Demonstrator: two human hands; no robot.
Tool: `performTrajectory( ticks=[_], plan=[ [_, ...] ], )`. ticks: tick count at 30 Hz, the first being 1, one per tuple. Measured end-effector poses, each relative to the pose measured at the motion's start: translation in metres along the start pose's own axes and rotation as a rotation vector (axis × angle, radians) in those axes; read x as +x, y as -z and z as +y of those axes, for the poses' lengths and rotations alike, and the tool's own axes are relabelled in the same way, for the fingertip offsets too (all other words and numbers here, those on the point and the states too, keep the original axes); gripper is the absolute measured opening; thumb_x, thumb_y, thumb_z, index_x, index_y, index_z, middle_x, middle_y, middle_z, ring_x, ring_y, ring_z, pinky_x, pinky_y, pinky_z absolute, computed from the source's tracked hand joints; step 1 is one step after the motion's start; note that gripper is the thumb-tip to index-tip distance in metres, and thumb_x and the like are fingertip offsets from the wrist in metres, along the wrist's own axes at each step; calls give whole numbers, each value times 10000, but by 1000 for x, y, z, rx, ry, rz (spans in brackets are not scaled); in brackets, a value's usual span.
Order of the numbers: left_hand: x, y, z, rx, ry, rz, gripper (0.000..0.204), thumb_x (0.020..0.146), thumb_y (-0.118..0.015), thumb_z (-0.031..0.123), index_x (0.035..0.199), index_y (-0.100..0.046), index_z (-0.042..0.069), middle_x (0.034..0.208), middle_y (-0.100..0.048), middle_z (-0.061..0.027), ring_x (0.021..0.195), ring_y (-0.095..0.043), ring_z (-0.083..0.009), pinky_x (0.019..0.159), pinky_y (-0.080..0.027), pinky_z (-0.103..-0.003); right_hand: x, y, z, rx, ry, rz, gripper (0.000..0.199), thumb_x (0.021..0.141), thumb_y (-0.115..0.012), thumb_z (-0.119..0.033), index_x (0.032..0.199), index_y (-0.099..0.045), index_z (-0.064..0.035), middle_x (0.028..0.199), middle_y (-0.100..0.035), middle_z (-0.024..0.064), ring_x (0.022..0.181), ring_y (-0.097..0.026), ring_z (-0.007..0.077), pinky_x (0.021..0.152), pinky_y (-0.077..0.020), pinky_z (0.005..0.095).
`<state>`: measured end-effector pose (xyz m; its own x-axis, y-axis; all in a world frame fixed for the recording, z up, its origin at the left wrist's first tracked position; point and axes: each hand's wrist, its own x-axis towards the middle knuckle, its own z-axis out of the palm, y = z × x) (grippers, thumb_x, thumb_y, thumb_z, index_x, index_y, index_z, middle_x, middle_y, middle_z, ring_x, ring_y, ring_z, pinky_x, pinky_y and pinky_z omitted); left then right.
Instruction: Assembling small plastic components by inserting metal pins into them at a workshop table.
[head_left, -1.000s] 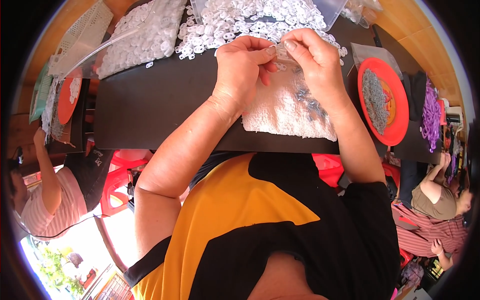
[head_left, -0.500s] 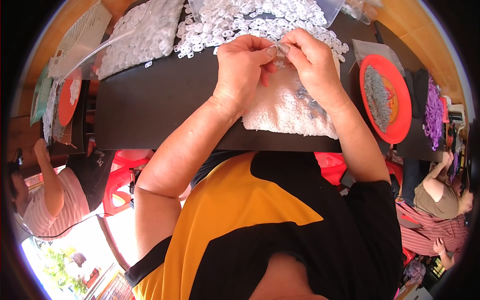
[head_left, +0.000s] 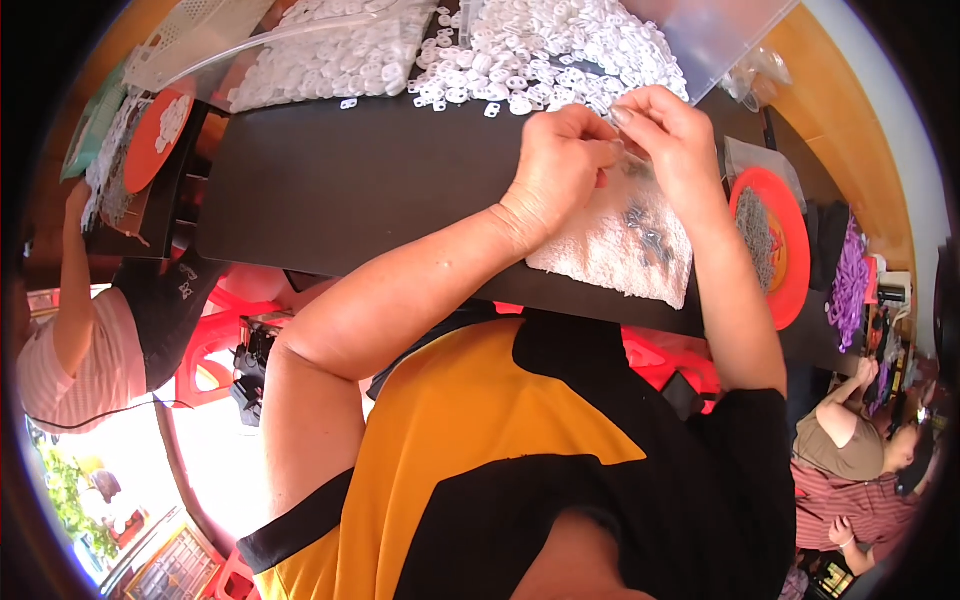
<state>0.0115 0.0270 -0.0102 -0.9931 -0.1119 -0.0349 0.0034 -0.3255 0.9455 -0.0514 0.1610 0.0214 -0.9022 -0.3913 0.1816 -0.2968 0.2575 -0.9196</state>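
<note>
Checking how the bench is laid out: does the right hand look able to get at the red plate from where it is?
Probably yes. The right hand is just left of the red plate, with only the white towel and bare black table between them; nothing blocks that side.

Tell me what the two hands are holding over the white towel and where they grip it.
Both the left hand and right hand pinch one tiny piece between their fingertips above the white towel; which part they grip cannot be told.
</note>
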Motion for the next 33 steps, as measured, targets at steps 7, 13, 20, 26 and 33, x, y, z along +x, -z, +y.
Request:
performTrajectory(
  ticks=[7,13,20,26,33],
  plan=[
    [-2,-1,-4,179,-12,-185,122,743,-612,44,816,-629,-52,663,-608,-109,598,-589,-164,538,-471,-300,91,-46,-1,-573,396,-397,154,828,-607,-74,962,-671,-35,840,-690,56,767,-632,142,705,-488,281],
    [3,-1,-12,264,-141,-193,159,697,-620,40,819,-647,-60,719,-654,-197,672,-647,-297,684,-518,-372,105,-74,9,-821,468,-444,190,770,-650,-166,950,-697,-126,793,-677,72,762,-643,237,713,-493,359],
    [-2,2,2,74,73,-140,99,745,-615,34,807,-630,-42,626,-581,-72,500,-523,-121,442,-411,-261,102,-53,2,-572,283,-430,152,786,-637,-44,932,-668,-74,723,-602,-14,687,-555,72,625,-445,233],
    [6,8,17,-226,132,8,113,796,-654,50,850,-639,-48,727,-638,-97,565,-585,-150,449,-423,-256,51,20,-14,-44,30,-181,184,845,-644,-85,1013,-674,-17,796,-644,-3,664,-574,68,591,-424,205],
    [3,5,18,-262,56,27,99,822,-652,25,887,-619,-42,747,-640,-114,565,-587,-158,448,-423,-258,-3,23,-8,219,-36,-37,185,872,-614,-83,1024,-681,0,818,-653,21,686,-591,89,618,-446,210]
  ],
)
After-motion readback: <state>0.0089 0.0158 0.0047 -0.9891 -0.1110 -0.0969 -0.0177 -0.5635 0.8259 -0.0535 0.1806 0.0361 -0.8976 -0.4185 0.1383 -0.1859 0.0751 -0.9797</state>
